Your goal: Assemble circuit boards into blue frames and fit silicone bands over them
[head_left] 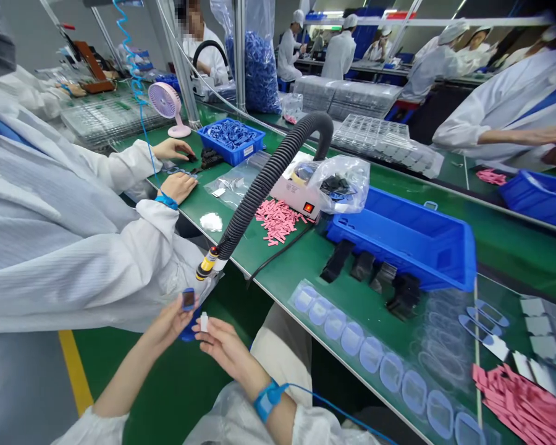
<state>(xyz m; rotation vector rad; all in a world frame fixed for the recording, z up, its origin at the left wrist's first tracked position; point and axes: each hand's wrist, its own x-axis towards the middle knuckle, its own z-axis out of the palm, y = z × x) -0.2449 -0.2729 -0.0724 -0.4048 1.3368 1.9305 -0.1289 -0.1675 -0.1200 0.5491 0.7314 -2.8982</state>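
Right hand (223, 347), white tab (204, 322), seemingly fingertip-held

A factory assembly hall, apparently for small parts. Workers in white coats and caps (339, 52) sit along production benches in the background. A long green-topped workbench (301, 266) carries a blue plastic bin (414, 210), loose piles of identical pink strips (523, 402), stacked clear plastic trays (373, 133) and a black corrugated hose (269, 182). A wristband with a blue cord (267, 400) and a yellow line on the green floor (76, 371) add to the industrial setting.
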